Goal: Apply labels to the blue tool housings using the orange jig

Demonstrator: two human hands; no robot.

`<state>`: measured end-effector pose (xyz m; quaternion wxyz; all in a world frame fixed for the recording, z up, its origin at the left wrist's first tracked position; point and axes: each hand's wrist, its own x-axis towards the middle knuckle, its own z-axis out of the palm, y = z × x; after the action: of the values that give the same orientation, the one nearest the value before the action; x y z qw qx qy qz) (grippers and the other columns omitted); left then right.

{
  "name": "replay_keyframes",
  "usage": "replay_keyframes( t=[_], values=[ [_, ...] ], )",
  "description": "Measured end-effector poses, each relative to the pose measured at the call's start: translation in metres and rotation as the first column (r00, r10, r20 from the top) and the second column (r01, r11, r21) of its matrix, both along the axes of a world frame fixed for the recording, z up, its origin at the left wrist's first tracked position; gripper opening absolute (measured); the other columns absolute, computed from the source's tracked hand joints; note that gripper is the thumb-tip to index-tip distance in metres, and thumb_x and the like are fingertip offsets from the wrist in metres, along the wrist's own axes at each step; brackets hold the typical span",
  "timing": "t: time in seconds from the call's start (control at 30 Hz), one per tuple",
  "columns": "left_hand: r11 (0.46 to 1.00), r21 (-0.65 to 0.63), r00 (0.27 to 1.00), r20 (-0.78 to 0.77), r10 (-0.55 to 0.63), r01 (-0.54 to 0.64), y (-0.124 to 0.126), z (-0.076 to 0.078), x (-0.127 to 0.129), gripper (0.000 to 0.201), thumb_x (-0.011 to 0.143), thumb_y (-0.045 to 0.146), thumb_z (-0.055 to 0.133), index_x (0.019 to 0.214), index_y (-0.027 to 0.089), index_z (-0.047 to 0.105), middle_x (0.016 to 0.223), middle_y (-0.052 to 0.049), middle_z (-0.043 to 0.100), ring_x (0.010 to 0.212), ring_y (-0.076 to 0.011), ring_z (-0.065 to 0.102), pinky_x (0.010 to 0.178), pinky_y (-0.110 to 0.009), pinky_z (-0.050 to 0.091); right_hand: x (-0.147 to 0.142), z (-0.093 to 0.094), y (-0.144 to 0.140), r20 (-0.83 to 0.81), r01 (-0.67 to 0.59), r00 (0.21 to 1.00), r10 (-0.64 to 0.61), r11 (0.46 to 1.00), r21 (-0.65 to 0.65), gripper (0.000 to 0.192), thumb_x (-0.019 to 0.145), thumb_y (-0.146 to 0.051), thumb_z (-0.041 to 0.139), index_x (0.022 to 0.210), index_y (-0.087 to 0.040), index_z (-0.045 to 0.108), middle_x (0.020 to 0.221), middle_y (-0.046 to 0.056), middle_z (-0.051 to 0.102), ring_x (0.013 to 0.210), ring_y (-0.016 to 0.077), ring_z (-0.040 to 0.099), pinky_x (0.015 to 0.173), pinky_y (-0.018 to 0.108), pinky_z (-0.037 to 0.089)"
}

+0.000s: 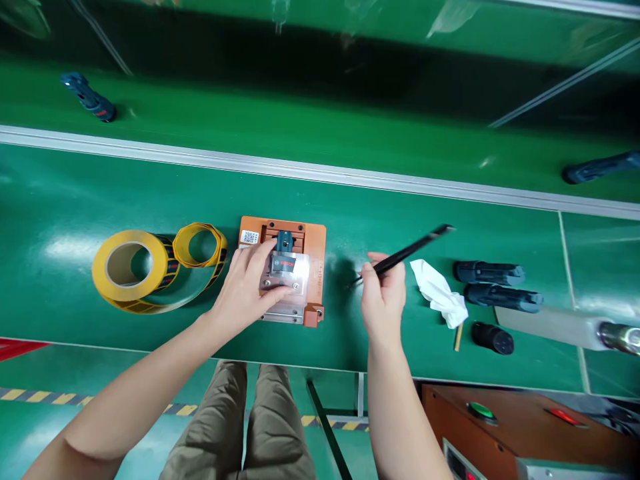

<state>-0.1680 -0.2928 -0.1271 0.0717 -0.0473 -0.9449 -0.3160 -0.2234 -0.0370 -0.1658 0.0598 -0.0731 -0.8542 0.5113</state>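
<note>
An orange jig [314, 248] lies on the green bench in front of me, with a dark blue tool body [285, 241] seated in it under a metal plate [287, 272] that carries a red label. My left hand [247, 283] rests on the jig, its fingers spread over the plate's left side. My right hand [384, 297] hovers just right of the jig and grips black tweezers [407, 252], whose long end points up and to the right.
A yellow label roll [130, 267] with loose backing strip lies left of the jig. A crumpled white cloth [440, 293] and three dark tool bodies [495, 297] sit to the right. Beyond a metal rail [320, 175], more tool bodies lie on a conveyor. An orange control box [525, 420] stands at lower right.
</note>
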Motion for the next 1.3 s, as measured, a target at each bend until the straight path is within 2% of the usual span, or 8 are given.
replay_keyframes(
  t=[0.07, 0.17, 0.27, 0.37, 0.53, 0.7, 1.07, 1.3],
  values=[
    [0.998, 0.042, 0.968, -0.248, -0.027, 0.038, 0.001, 0.001, 0.015, 0.073, 0.079, 0.033, 0.082, 0.142, 0.026, 0.048, 0.127, -0.01, 0.059, 0.116, -0.0267, 0.056, 0.099, -0.043, 0.051, 0.008, -0.016, 0.009, 0.017, -0.091, 0.996, 0.09, 0.959, 0.27, 0.033, 0.096, -0.04, 0.051, 0.121, -0.02, 0.061, 0.094, 0.008, 0.061, 0.086, 0.0242, 0.06, 0.081, 0.043, 0.051],
    [0.978, 0.056, 0.838, -0.528, -0.14, 0.199, 0.005, 0.006, 0.055, 0.039, 0.074, 0.013, 0.082, 0.107, 0.025, 0.066, 0.116, -0.003, 0.06, 0.106, -0.0195, 0.059, 0.1, -0.042, 0.055, 0.014, -0.038, 0.017, -0.002, -0.169, 0.981, 0.192, 0.868, 0.467, 0.038, 0.098, -0.038, 0.047, 0.126, -0.018, 0.062, 0.094, 0.011, 0.059, 0.09, 0.0278, 0.057, 0.081, 0.046, 0.05],
    [0.919, -0.023, 0.821, -0.44, -0.364, 0.395, 0.005, 0.007, 0.095, 0.015, 0.082, 0.011, 0.074, 0.092, 0.022, 0.07, 0.106, -0.002, 0.069, 0.102, -0.0173, 0.064, 0.104, -0.044, 0.054, 0.011, -0.05, 0.02, -0.041, -0.186, 0.968, 0.246, 0.823, 0.537, 0.04, 0.098, -0.037, 0.047, 0.13, -0.019, 0.063, 0.099, 0.013, 0.058, 0.094, 0.0289, 0.055, 0.083, 0.047, 0.049],
    [0.88, -0.139, 0.825, -0.309, -0.474, 0.454, 0.002, -0.006, 0.117, 0.018, 0.087, 0.009, 0.068, 0.1, 0.019, 0.073, 0.104, -0.004, 0.076, 0.107, -0.0169, 0.067, 0.116, -0.043, 0.044, 0.006, -0.048, 0.021, -0.075, -0.185, 0.96, 0.271, 0.807, 0.56, 0.045, 0.098, -0.039, 0.048, 0.136, -0.019, 0.06, 0.103, 0.014, 0.056, 0.096, 0.0289, 0.053, 0.086, 0.048, 0.048],
    [0.958, -0.121, 0.922, -0.267, -0.282, 0.258, -0.007, -0.037, 0.123, 0.043, 0.089, 0.034, 0.07, 0.131, 0.025, 0.062, 0.111, -0.008, 0.075, 0.122, -0.024, 0.06, 0.124, -0.056, 0.024, 0.008, -0.018, 0.004, -0.113, -0.309, 0.901, 0.42, 0.802, 0.512, 0.051, 0.099, -0.041, 0.048, 0.149, -0.031, 0.048, 0.123, 0.013, 0.051, 0.116, 0.0316, 0.048, 0.099, 0.054, 0.038],
    [0.998, -0.005, 0.984, -0.168, -0.06, 0.06, -0.011, -0.052, 0.102, 0.079, 0.092, 0.038, 0.062, 0.158, 0.016, 0.025, 0.146, -0.023, 0.051, 0.143, -0.0348, 0.041, 0.119, -0.063, 0.027, 0.007, 0.002, -0.028, -0.04, -0.692, 0.658, 0.752, 0.624, 0.363, 0.04, 0.103, -0.045, 0.038, 0.135, -0.044, 0.062, 0.132, 0.008, 0.045, 0.126, 0.0315, 0.041, 0.107, 0.055, 0.033],
    [0.978, 0.171, 0.991, -0.077, -0.109, 0.121, -0.013, -0.061, 0.087, 0.078, 0.089, 0.034, 0.063, 0.157, 0.025, 0.024, 0.152, -0.019, 0.049, 0.147, -0.035, 0.037, 0.118, -0.066, 0.025, -0.016, -0.009, -0.045, -0.033, -0.733, 0.629, 0.776, 0.608, 0.304, 0.037, 0.102, -0.049, 0.039, 0.127, -0.048, 0.066, 0.131, 0.007, 0.044, 0.125, 0.031, 0.038, 0.11, 0.057, 0.033],
    [0.975, 0.177, 0.989, -0.09, -0.118, 0.133, -0.014, -0.061, 0.086, 0.079, 0.088, 0.031, 0.064, 0.156, 0.022, 0.025, 0.151, -0.022, 0.048, 0.146, -0.0353, 0.038, 0.118, -0.066, 0.025, -0.02, 0.004, -0.047, 0.01, -0.818, 0.527, 0.85, 0.504, 0.278, 0.034, 0.102, -0.045, 0.044, 0.128, -0.047, 0.067, 0.129, 0.007, 0.045, 0.123, 0.03, 0.04, 0.11, 0.056, 0.033]
  ],
)
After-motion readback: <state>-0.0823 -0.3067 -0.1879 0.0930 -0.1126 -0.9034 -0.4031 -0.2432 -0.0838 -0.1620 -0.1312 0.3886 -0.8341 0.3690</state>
